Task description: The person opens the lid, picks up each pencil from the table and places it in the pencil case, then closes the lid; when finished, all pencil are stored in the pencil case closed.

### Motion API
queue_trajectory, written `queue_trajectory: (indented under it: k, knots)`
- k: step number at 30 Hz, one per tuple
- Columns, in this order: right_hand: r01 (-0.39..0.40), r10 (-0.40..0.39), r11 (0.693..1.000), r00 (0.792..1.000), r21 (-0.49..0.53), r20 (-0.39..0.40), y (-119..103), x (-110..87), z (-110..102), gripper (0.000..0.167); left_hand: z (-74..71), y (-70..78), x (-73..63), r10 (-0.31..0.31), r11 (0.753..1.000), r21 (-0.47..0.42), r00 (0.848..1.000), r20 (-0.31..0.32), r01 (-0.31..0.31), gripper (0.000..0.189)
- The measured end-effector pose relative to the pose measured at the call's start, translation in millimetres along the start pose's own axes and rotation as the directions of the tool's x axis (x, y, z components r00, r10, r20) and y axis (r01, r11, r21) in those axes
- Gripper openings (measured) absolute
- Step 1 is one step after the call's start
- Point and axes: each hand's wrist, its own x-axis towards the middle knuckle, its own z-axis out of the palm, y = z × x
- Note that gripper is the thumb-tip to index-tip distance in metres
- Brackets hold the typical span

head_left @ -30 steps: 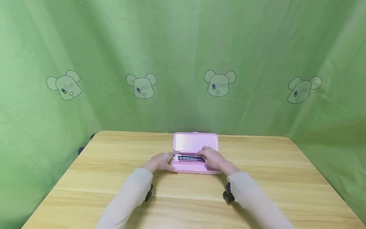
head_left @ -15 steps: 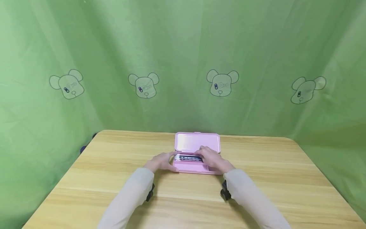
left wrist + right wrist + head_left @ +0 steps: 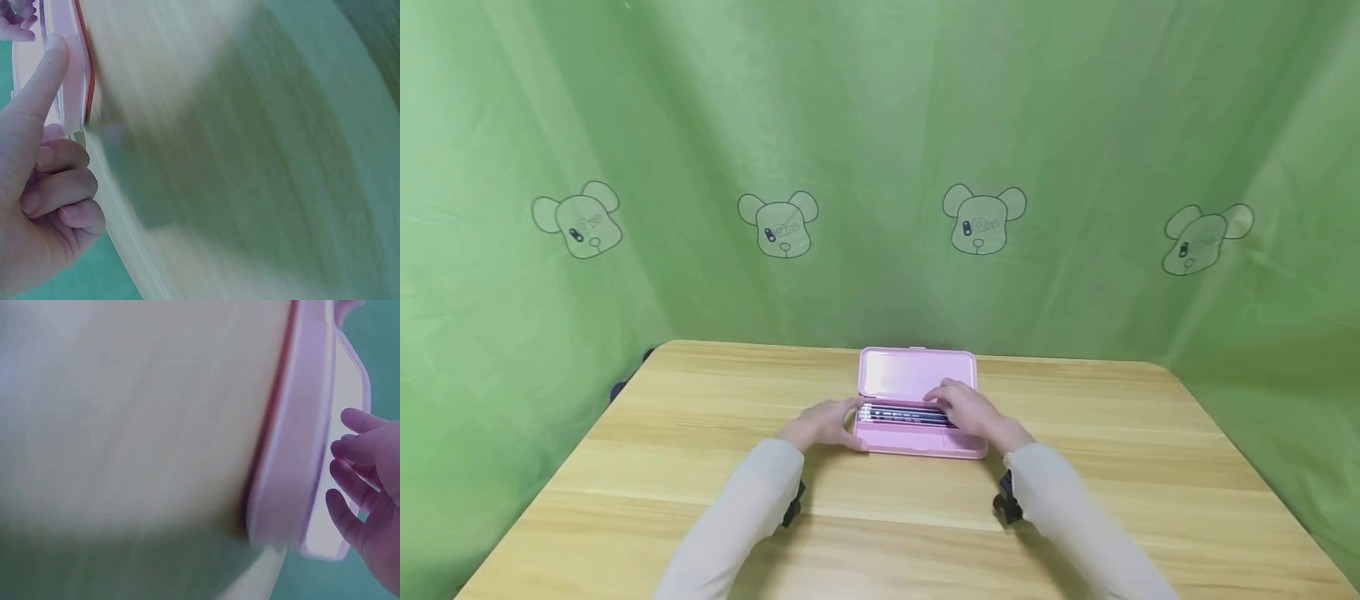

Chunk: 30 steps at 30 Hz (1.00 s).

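A pink pencil case lies on the wooden table with its lid raised at the back. Several dark pencils lie side by side in its rear compartment. My left hand grips the case's left end, thumb at the front and index finger behind; its other fingers are curled in the left wrist view. Over the right part of the case hovers my right hand, covering the pencils' right ends. In the right wrist view its fingers are loosely bent and apart, with nothing visible between them.
The wooden table extends around the case on all sides. A green curtain with bear-head drawings hangs behind and beside it. Black wrist devices sit under both sleeves.
My right hand has drawn back to the right and lifted a little from the pencils, so more of their length shows. My left hand keeps its place on the case.
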Motion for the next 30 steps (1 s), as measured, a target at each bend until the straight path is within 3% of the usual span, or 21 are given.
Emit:
queue_trajectory:
  k: [6, 12, 18, 25, 28, 30]
  knots:
    - [-0.120, 0.122, 0.991, 0.992, 0.060, -0.030, 26, -12.3, -18, 0.027, 1.9, -4.0, 1.2, 0.003, 1.000, -0.001, 1.000, -0.021, -0.003, 0.091]
    - [-0.265, 0.271, 0.954, 0.962, 0.139, -0.024, 45, -23.4, -29, 0.043, 3.3, -5.1, 2.9, 0.004, 1.000, -0.006, 1.000, -0.026, -0.004, 0.090]
    - [-0.307, 0.313, 0.931, 0.950, 0.199, 0.001, 52, -26.5, -26, 0.054, 5.0, -3.5, 3.1, 0.017, 1.000, -0.013, 1.000, -0.021, -0.018, 0.089]
    - [-0.321, 0.330, 0.918, 0.944, 0.234, 0.003, 51, -21.6, -21, 0.053, 5.9, -3.8, 3.6, 0.006, 0.999, -0.035, 1.000, -0.014, -0.006, 0.089]
    - [-0.362, 0.372, 0.873, 0.928, 0.326, 0.034, 51, -19.5, -20, 0.054, 6.6, -5.5, 3.9, -0.002, 0.999, -0.041, 1.000, -0.015, 0.001, 0.090]
    - [-0.392, 0.402, 0.827, 0.914, 0.403, 0.063, 50, -18.5, -20, 0.057, 6.9, -7.3, 3.9, -0.003, 0.999, -0.042, 1.000, -0.020, 0.002, 0.090]
